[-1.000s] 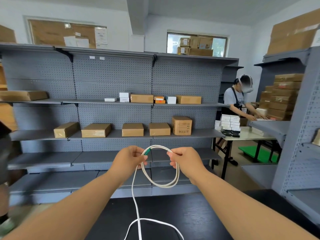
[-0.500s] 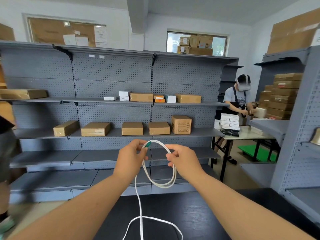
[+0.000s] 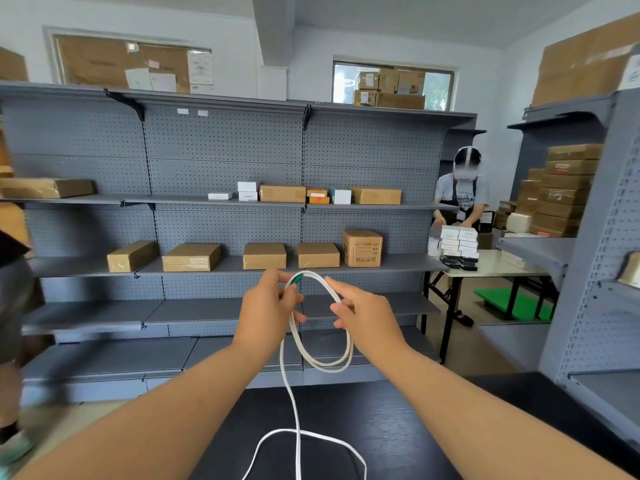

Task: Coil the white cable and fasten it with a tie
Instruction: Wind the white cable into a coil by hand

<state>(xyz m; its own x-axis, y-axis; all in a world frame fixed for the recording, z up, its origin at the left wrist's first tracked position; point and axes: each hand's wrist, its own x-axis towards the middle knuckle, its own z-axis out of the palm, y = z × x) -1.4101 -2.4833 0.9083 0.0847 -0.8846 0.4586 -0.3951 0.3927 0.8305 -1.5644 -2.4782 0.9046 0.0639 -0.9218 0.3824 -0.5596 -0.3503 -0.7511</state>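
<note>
**Cable loop held up between both hands**

Head view: the white cable (image 3: 348, 344) hangs in a double loop in front of the grey shelving (image 3: 221, 147). Its green plug (image 3: 296, 279) sits at the top of the loop. The left hand (image 3: 265, 308) grips the loop's left side just below the plug, fingers curled round the strands. The right hand (image 3: 369, 318) holds the right side between thumb and outstretched forefinger. A loose tail drops from the loop onto the black table (image 3: 398, 420) and curls there. One cardboard box (image 3: 362, 247) on the shelf carries printed black marks, too small to read.
</note>
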